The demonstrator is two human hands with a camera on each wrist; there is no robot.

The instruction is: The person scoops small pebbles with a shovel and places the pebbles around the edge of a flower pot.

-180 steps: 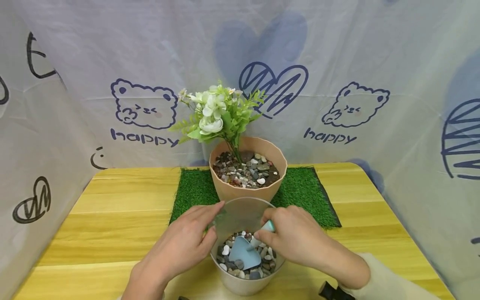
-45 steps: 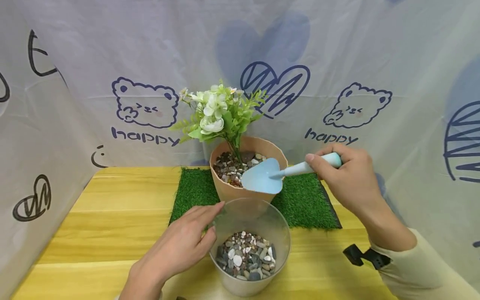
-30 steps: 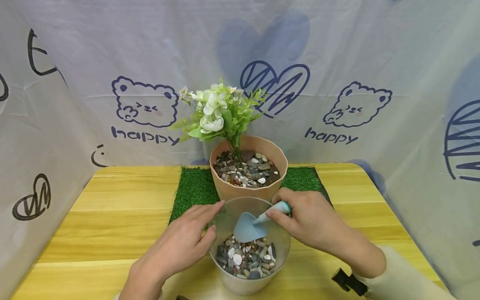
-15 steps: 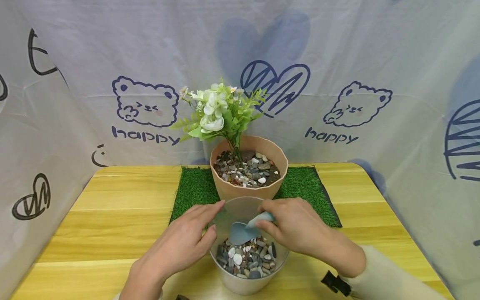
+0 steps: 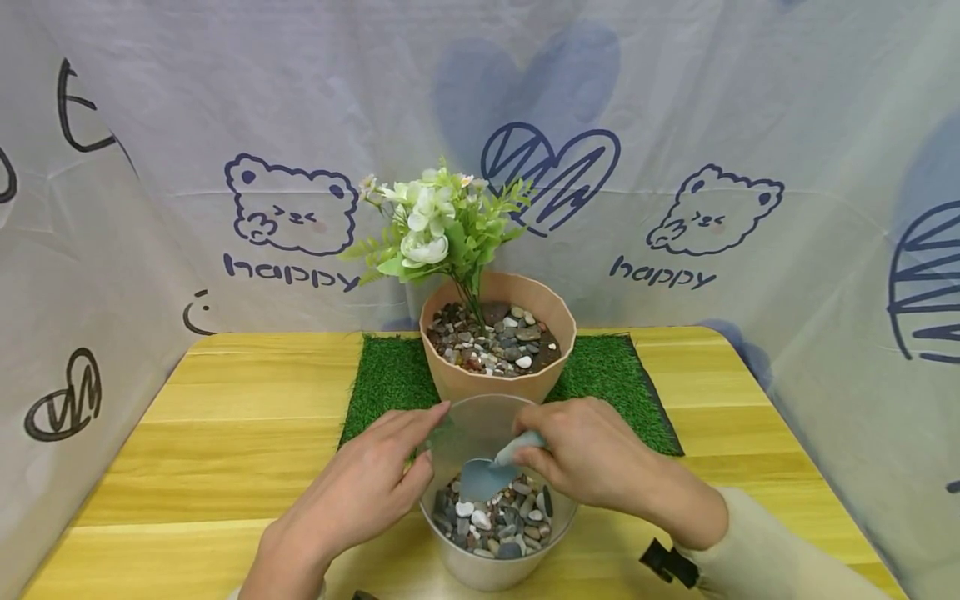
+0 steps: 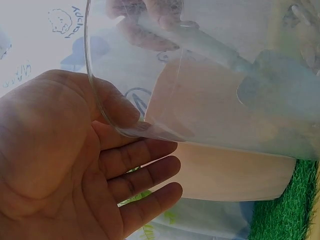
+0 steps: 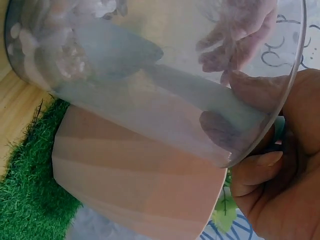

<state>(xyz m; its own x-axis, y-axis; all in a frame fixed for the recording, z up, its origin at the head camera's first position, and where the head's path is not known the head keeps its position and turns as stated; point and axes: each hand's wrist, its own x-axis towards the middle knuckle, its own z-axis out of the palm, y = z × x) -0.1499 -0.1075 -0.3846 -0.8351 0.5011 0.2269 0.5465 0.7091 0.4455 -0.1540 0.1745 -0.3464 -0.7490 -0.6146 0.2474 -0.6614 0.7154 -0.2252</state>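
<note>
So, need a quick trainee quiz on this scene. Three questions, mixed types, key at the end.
1. Fill in: the flowers stand in the pot, which sits on a green ____.
2. Which hand holds the trowel?
A) left
B) right
C) both
3. True or false: the trowel's blade is inside the pot.

Key
1. mat
2. B: the right hand has the handle.
3. False: the blade is inside the clear tub, by its stones.
</note>
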